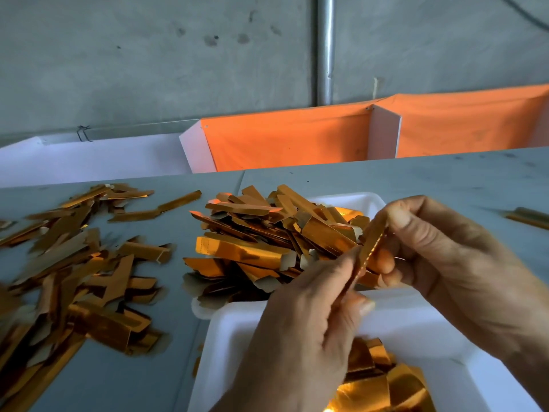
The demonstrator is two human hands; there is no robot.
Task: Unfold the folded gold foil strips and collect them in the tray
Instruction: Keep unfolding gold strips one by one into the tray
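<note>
Head view: both hands pinch one gold strip above the trays

Head camera looks down on a grey table [430, 176]. Both hands meet right of centre, holding a single folded gold foil strip [370, 248] in the air over the gap between two white trays. The strip's long axis runs steeply, its upper end toward the far right and its lower end toward the near left, and it shows edge-on, so only a narrow gold face is seen. The left hand [300, 331] pinches the lower end between thumb and fingers, back of the hand to the camera. The right hand [439, 248] curls its fingers round the upper end, thumb on the near side.

Behind the strip lies the far tray [353, 200], heaped with gold pieces [255, 236] that point every way and spill over its left rim. The near tray [237, 331] sits under the wrists; a few wider, bent gold pieces [383, 379] lie in its bottom, partly hidden by the left hand. Left of the trays a loose pile of strips [71, 269] spreads across the table, blurred at the edge. One more strip [528, 217] lies apart at the far right edge. Beyond the table, an orange cloth [297, 141] hangs on white boards against a concrete wall [148, 63]
</note>
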